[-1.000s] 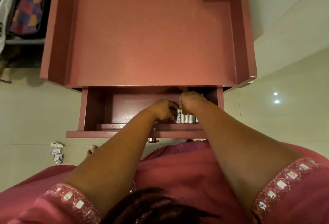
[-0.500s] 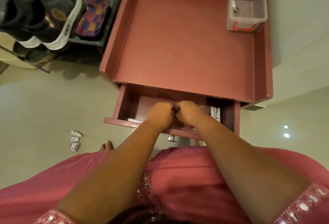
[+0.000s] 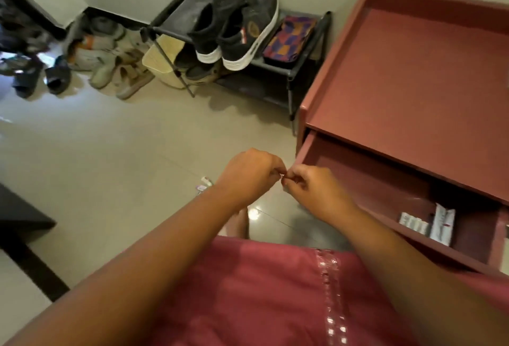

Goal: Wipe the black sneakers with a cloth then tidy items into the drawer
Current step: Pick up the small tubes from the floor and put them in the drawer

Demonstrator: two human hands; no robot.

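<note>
Left hand (image 3: 249,176) grip curled, black sneakers (image 3: 234,26) white-soled, drawer (image 3: 385,194) open

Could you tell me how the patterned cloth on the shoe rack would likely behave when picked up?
The patterned cloth lies flat, so it is probably floppy and light. Beside the black sneakers, it seems unlikely to roll.

Both arms extended; left hand (image 3: 249,173), right hand (image 3: 311,190) curled, fingertips meeting
</note>
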